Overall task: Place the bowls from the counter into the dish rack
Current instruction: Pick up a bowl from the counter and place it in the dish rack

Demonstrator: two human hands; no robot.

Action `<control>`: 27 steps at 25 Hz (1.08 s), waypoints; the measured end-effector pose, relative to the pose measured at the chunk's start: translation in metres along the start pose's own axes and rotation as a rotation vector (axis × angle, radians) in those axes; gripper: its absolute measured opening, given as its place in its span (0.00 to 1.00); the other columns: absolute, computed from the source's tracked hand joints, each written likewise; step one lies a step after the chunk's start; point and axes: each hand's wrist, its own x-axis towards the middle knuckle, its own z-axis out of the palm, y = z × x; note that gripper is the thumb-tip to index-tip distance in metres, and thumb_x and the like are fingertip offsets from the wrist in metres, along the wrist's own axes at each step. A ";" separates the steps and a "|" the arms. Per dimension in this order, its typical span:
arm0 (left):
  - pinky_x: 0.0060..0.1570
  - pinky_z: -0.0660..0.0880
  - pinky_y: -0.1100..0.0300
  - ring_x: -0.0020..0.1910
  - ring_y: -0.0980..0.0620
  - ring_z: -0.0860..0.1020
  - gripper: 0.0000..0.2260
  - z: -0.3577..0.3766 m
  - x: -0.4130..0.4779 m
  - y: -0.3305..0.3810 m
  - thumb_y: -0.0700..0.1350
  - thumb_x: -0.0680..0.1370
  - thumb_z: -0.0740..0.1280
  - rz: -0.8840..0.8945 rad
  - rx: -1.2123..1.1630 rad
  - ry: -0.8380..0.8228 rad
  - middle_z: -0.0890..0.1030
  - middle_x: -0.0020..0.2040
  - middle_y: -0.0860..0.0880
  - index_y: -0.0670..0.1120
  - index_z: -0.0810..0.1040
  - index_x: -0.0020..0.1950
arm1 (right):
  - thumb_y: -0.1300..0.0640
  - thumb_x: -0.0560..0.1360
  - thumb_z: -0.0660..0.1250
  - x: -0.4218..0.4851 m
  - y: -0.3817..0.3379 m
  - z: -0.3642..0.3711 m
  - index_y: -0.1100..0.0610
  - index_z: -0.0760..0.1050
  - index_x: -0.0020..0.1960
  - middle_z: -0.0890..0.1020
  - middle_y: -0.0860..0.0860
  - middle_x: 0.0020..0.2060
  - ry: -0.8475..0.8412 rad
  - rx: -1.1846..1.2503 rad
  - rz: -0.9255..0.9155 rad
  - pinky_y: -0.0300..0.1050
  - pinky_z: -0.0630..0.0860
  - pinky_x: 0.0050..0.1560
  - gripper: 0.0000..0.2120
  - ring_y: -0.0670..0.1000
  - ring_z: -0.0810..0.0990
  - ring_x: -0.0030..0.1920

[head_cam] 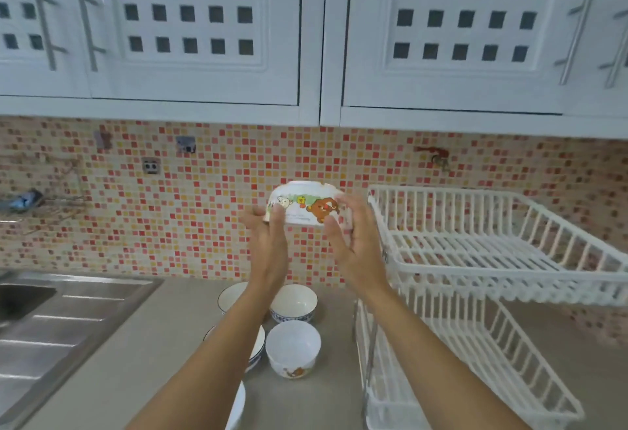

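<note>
Both hands hold a white bowl with a cartoon bear print (306,205), turned upside down and raised in front of the tiled wall. My left hand (268,242) grips its left side, my right hand (353,239) its right side. The bowl hangs just left of the white two-tier wire dish rack (475,259), near the upper tier's left edge. On the counter below stand several more bowls: a white bear-print bowl (293,348), a blue-patterned bowl (294,302), one behind my left arm (229,297), and stacked bowls (256,348) partly hidden by that arm.
A steel sink with drainboard (61,321) lies at the left. White wall cabinets (306,38) hang overhead. Another white dish rim (239,406) shows at the bottom edge. The rack's lower tier (475,361) stands on the beige counter at the right.
</note>
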 end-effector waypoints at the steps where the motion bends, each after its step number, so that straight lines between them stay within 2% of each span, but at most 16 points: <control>1: 0.38 0.71 0.71 0.47 0.61 0.75 0.13 0.011 0.002 0.011 0.50 0.82 0.55 0.046 -0.005 -0.031 0.69 0.45 0.58 0.43 0.60 0.61 | 0.38 0.73 0.61 0.011 -0.006 -0.016 0.29 0.62 0.59 0.71 0.47 0.65 0.001 0.037 0.004 0.52 0.74 0.64 0.16 0.48 0.73 0.65; 2: 0.38 0.73 0.75 0.48 0.70 0.75 0.17 0.023 0.005 0.022 0.49 0.82 0.56 0.100 -0.007 -0.068 0.69 0.48 0.61 0.41 0.60 0.66 | 0.38 0.72 0.64 0.020 -0.009 -0.035 0.29 0.61 0.60 0.71 0.48 0.65 -0.007 0.101 0.020 0.53 0.76 0.62 0.20 0.50 0.75 0.64; 3: 0.40 0.73 0.78 0.48 0.74 0.75 0.22 0.036 0.009 0.028 0.52 0.81 0.59 0.140 -0.024 -0.115 0.69 0.50 0.62 0.43 0.60 0.69 | 0.40 0.71 0.67 0.029 -0.008 -0.057 0.32 0.60 0.63 0.71 0.49 0.65 -0.027 0.162 0.045 0.52 0.76 0.62 0.24 0.50 0.76 0.64; 4: 0.44 0.75 0.77 0.51 0.70 0.77 0.26 0.048 0.014 0.033 0.57 0.77 0.61 0.170 -0.052 -0.171 0.72 0.53 0.62 0.46 0.61 0.70 | 0.43 0.70 0.68 0.038 -0.005 -0.080 0.37 0.60 0.66 0.71 0.49 0.66 -0.058 0.198 0.069 0.51 0.76 0.63 0.28 0.50 0.75 0.64; 5: 0.49 0.78 0.70 0.55 0.63 0.78 0.27 0.059 0.018 0.034 0.62 0.74 0.62 0.189 -0.043 -0.224 0.75 0.56 0.58 0.50 0.64 0.69 | 0.45 0.69 0.70 0.046 0.000 -0.104 0.41 0.59 0.69 0.71 0.49 0.67 -0.090 0.189 0.083 0.51 0.74 0.64 0.32 0.50 0.74 0.65; 6: 0.54 0.78 0.64 0.59 0.57 0.77 0.28 0.075 0.022 0.036 0.64 0.71 0.63 0.192 -0.019 -0.282 0.76 0.59 0.55 0.53 0.67 0.67 | 0.44 0.68 0.70 0.054 0.007 -0.130 0.42 0.59 0.70 0.70 0.48 0.68 -0.117 0.143 0.091 0.51 0.72 0.66 0.34 0.49 0.73 0.66; 7: 0.55 0.77 0.61 0.61 0.55 0.76 0.29 0.092 0.024 0.038 0.64 0.69 0.64 0.192 0.007 -0.349 0.76 0.61 0.53 0.55 0.68 0.67 | 0.44 0.67 0.71 0.062 0.015 -0.156 0.41 0.60 0.69 0.71 0.47 0.68 -0.139 0.083 0.108 0.53 0.70 0.67 0.34 0.49 0.72 0.67; 9: 0.53 0.74 0.64 0.60 0.56 0.75 0.31 0.125 0.023 0.046 0.62 0.70 0.64 0.172 0.068 -0.461 0.75 0.62 0.53 0.50 0.67 0.70 | 0.46 0.67 0.72 0.076 0.031 -0.205 0.39 0.61 0.69 0.70 0.46 0.69 -0.184 -0.008 0.171 0.54 0.69 0.68 0.34 0.50 0.71 0.67; 11: 0.55 0.71 0.60 0.60 0.54 0.74 0.29 0.158 0.023 0.050 0.62 0.75 0.60 0.132 0.152 -0.507 0.74 0.62 0.52 0.47 0.66 0.70 | 0.48 0.69 0.73 0.087 0.050 -0.246 0.44 0.58 0.73 0.68 0.48 0.71 -0.258 -0.072 0.231 0.56 0.68 0.69 0.38 0.50 0.70 0.68; 13: 0.59 0.69 0.55 0.63 0.50 0.73 0.28 0.184 0.028 0.045 0.63 0.79 0.52 0.094 0.274 -0.549 0.73 0.66 0.49 0.46 0.66 0.71 | 0.52 0.70 0.72 0.092 0.068 -0.272 0.47 0.55 0.75 0.66 0.49 0.72 -0.346 -0.145 0.280 0.52 0.67 0.70 0.40 0.49 0.69 0.67; 15: 0.66 0.68 0.47 0.67 0.46 0.72 0.33 0.205 0.037 0.033 0.67 0.76 0.48 0.026 0.406 -0.616 0.70 0.71 0.47 0.48 0.64 0.73 | 0.54 0.72 0.71 0.096 0.089 -0.282 0.45 0.53 0.76 0.63 0.49 0.74 -0.432 -0.219 0.327 0.46 0.69 0.65 0.39 0.47 0.68 0.66; 17: 0.68 0.67 0.43 0.68 0.44 0.71 0.37 0.221 0.044 0.021 0.70 0.73 0.50 -0.055 0.537 -0.669 0.70 0.72 0.45 0.47 0.65 0.74 | 0.53 0.72 0.72 0.102 0.111 -0.281 0.43 0.52 0.75 0.60 0.48 0.75 -0.531 -0.280 0.362 0.49 0.70 0.65 0.40 0.50 0.67 0.70; 19: 0.66 0.70 0.44 0.65 0.43 0.74 0.40 0.231 0.049 0.007 0.71 0.71 0.54 -0.138 0.670 -0.704 0.73 0.69 0.42 0.44 0.67 0.72 | 0.51 0.71 0.72 0.111 0.132 -0.273 0.44 0.51 0.76 0.59 0.49 0.75 -0.645 -0.367 0.366 0.50 0.71 0.66 0.41 0.53 0.68 0.70; 21: 0.66 0.70 0.48 0.64 0.42 0.74 0.36 0.238 0.051 -0.005 0.67 0.74 0.58 -0.196 0.763 -0.696 0.74 0.68 0.42 0.41 0.66 0.72 | 0.49 0.71 0.72 0.119 0.150 -0.263 0.44 0.50 0.76 0.61 0.50 0.75 -0.750 -0.476 0.369 0.52 0.72 0.65 0.42 0.54 0.70 0.69; 25: 0.68 0.65 0.49 0.72 0.42 0.67 0.37 0.246 0.050 -0.026 0.64 0.77 0.57 -0.290 0.953 -0.715 0.65 0.75 0.42 0.42 0.56 0.77 | 0.49 0.69 0.74 0.120 0.177 -0.249 0.42 0.50 0.74 0.66 0.53 0.73 -0.863 -0.549 0.429 0.57 0.74 0.63 0.43 0.56 0.75 0.64; 27: 0.70 0.63 0.49 0.74 0.42 0.64 0.37 0.249 0.051 -0.031 0.65 0.77 0.56 -0.297 1.024 -0.726 0.63 0.76 0.43 0.43 0.55 0.78 | 0.48 0.69 0.74 0.119 0.185 -0.245 0.39 0.50 0.72 0.68 0.53 0.71 -0.877 -0.600 0.432 0.58 0.73 0.62 0.43 0.56 0.75 0.62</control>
